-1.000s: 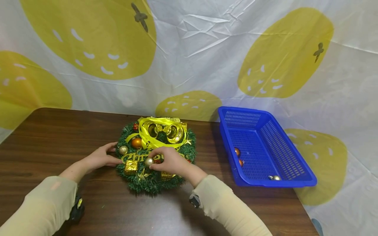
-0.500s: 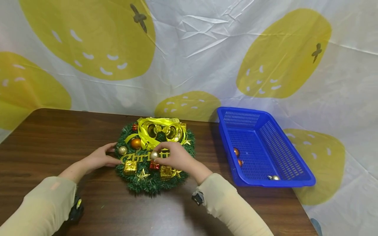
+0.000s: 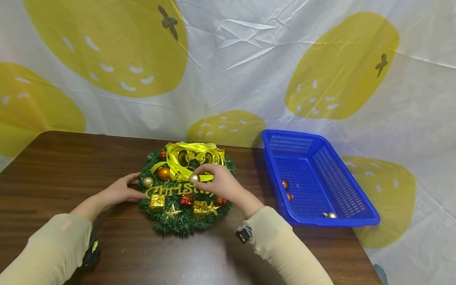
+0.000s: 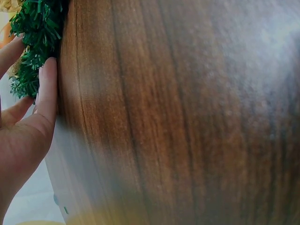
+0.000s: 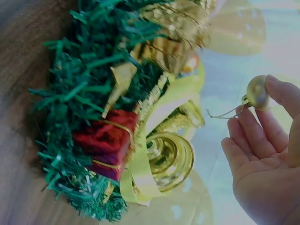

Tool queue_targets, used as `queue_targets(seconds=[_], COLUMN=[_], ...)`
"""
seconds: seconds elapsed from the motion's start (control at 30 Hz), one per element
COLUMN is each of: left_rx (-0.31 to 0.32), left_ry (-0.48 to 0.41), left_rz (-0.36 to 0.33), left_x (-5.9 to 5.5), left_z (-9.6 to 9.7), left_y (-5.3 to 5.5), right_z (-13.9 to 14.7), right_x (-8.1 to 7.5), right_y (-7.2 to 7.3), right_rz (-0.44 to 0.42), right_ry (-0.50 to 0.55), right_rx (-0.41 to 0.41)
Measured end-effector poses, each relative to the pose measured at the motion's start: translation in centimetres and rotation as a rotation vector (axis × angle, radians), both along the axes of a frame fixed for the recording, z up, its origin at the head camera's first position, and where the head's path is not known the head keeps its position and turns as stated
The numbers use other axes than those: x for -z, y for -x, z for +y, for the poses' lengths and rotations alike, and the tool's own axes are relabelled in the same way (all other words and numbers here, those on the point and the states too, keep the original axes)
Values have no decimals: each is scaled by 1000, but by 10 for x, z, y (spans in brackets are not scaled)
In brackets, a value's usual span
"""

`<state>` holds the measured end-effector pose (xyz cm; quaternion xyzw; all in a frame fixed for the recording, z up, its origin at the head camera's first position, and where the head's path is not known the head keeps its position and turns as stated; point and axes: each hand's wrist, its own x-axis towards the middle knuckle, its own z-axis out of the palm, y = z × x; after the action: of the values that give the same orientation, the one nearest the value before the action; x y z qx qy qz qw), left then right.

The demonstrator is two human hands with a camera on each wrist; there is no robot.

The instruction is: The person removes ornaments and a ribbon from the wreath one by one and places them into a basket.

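A green tinsel Christmas wreath (image 3: 185,227) lies on the table, dressed with gold lettering, small gift boxes, stars, bells and yellow ribbon. My left hand (image 3: 119,188) rests at its left edge, thumb and fingers spread and touching the greenery; the left wrist view shows this hand (image 4: 28,126) against the wreath's side. My right hand (image 3: 222,182) pinches a small gold bauble (image 3: 194,179) above the lettering. In the right wrist view, the bauble (image 5: 258,93) sits between thumb and fingers, apart from the wreath, a thin hanging loop trailing from its cap.
To the right, a blue plastic basket (image 3: 325,220) holds two orange baubles (image 3: 285,183) and a gold bauble (image 3: 332,215). On the wreath are an orange bauble (image 3: 164,173) and a gold bauble (image 3: 148,181). A fruit-print cloth (image 3: 231,59) hangs behind the brown table (image 3: 89,158).
My right hand has moved right and slightly away from me with the gold bauble, uncovering the red gift box and more of the lettering. The left hand stays at the wreath's edge.
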<state>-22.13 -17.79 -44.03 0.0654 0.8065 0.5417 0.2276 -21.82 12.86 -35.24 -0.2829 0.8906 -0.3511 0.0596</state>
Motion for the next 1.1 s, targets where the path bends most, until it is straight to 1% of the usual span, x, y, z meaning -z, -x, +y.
queue_targets(seconds=[0.13, 0.2, 0.3, 0.5, 0.8, 1.1], left_rx=[0, -1, -1, 3, 6, 2], left_ry=[0, 1, 2, 1, 0, -8], left_rz=[2, 2, 0, -3, 1, -1], left_x=[0, 0, 0, 0, 0, 2], left_z=[0, 0, 0, 0, -1, -1], left_y=[0, 0, 0, 0, 0, 1], right_z=[5, 7, 10, 16, 30, 47], right_x=[-3, -6, -9, -14, -24, -34], right_y=[4, 5, 5, 7, 13, 16], right_rz=[12, 3, -33, -77, -77, -103], right_ry=[52, 75, 97, 120, 125, 140], right_rx=[31, 47, 73, 100, 145, 194])
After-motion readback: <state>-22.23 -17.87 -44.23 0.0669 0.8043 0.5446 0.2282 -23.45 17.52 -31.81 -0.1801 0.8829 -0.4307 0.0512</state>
